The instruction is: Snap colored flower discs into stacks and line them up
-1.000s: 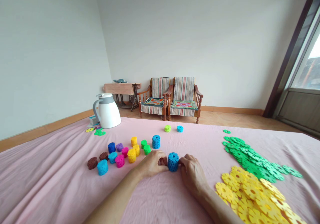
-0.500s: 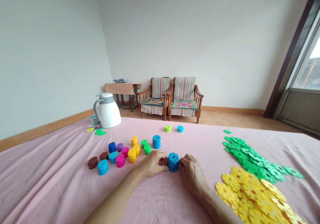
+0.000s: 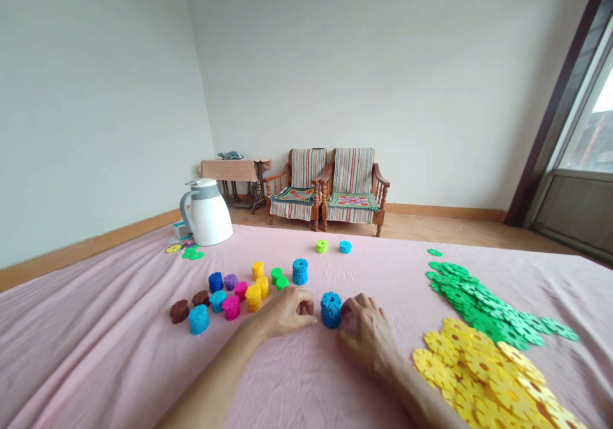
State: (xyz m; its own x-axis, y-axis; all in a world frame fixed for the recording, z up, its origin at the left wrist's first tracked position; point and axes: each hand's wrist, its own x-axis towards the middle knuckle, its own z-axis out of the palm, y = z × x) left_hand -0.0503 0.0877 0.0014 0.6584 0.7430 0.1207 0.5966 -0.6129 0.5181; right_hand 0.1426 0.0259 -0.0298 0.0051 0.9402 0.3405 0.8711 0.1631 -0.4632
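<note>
From here I see a blue stack [image 3: 331, 310] upright on the pink cloth [image 3: 297, 378]. Left of it, the left hand [image 3: 286, 312] curls narrowly, empty; right of it, the right hand [image 3: 370, 333] bends close, its hold unclear. Small stacks [image 3: 253, 299] left of it look finished; green discs [image 3: 474, 298] and yellow discs [image 3: 502, 391] rightward lie loose, unstacked.

Soft daylight is spread evenly; the window [image 3: 591, 136] at right is partly washed out. Faint shadows are cast on the pink cloth [image 3: 292, 384]. The view's outer edges are stretched.
</note>
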